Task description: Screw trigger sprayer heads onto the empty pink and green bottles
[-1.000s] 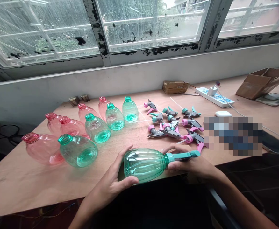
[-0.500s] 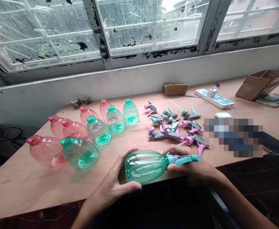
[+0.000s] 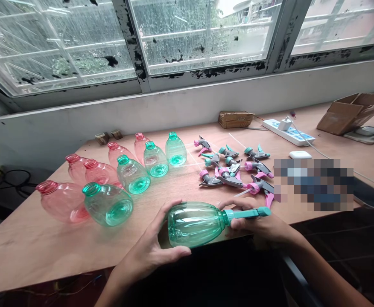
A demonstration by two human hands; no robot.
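Green bottle (image 3: 195, 224) at lower centre was gripped by left hand (image 3: 151, 241), spray head (image 3: 247, 213) was clasped by right hand (image 3: 268, 226), fingers partly hidden, patch (image 3: 315, 185) at right was pixelated

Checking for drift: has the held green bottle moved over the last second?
No, not noticeably: the bottle keeps its place against the front edge of the table.
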